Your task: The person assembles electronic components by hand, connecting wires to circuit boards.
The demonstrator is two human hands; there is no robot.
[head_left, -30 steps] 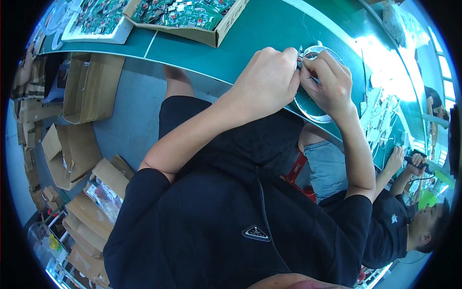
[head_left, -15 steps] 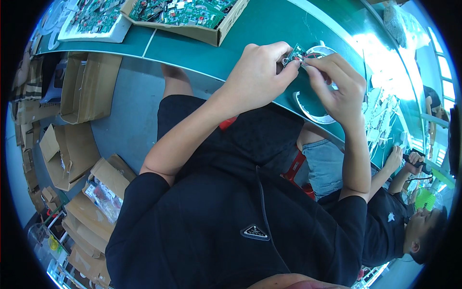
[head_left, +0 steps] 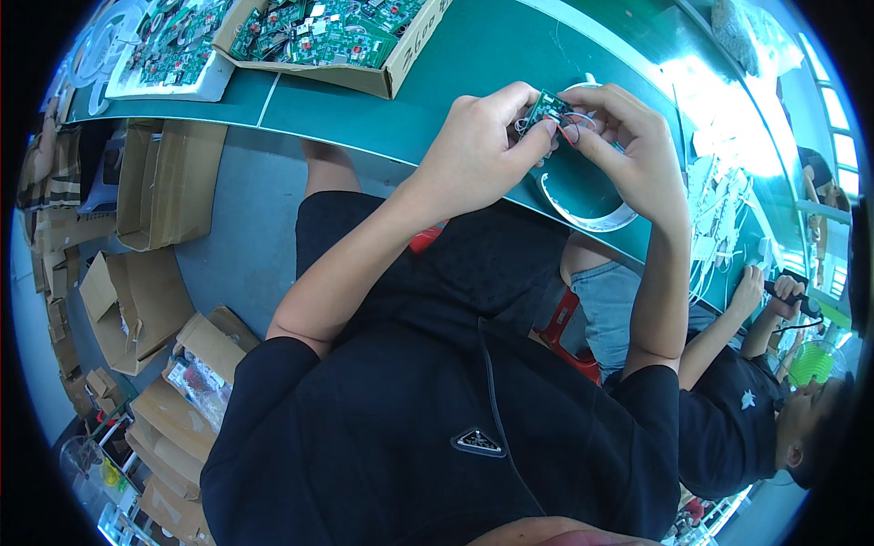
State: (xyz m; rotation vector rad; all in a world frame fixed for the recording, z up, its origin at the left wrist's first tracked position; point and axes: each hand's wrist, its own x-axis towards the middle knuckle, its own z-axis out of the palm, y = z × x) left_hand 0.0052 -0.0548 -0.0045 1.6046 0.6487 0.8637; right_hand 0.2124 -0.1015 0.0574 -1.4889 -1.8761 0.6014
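Observation:
A small green circuit board [head_left: 544, 109] with thin wires is held above the green table, pinched between the thumb and fingers of my left hand [head_left: 487, 141]. At the board's right edge, my right hand [head_left: 633, 150] is closed on the thin wires [head_left: 575, 120], its thumb and forefinger curled round them; the exact grip of the fingertips is partly hidden. Under my hands a white plastic ring [head_left: 596, 221] lies on the table near its front edge, partly covered by my right hand.
A cardboard box [head_left: 393, 77] full of circuit boards stands at the far left, beside a white foam tray [head_left: 218, 80] of more boards. White cables [head_left: 715, 214] lie to the right, where a co-worker [head_left: 728, 419] holds a dark tool. Cardboard cartons [head_left: 137, 309] stand on the floor.
My right hand has moved closer to the board, its fingers now round the wires. Both hands and the board have shifted slightly left, and more of the white ring shows.

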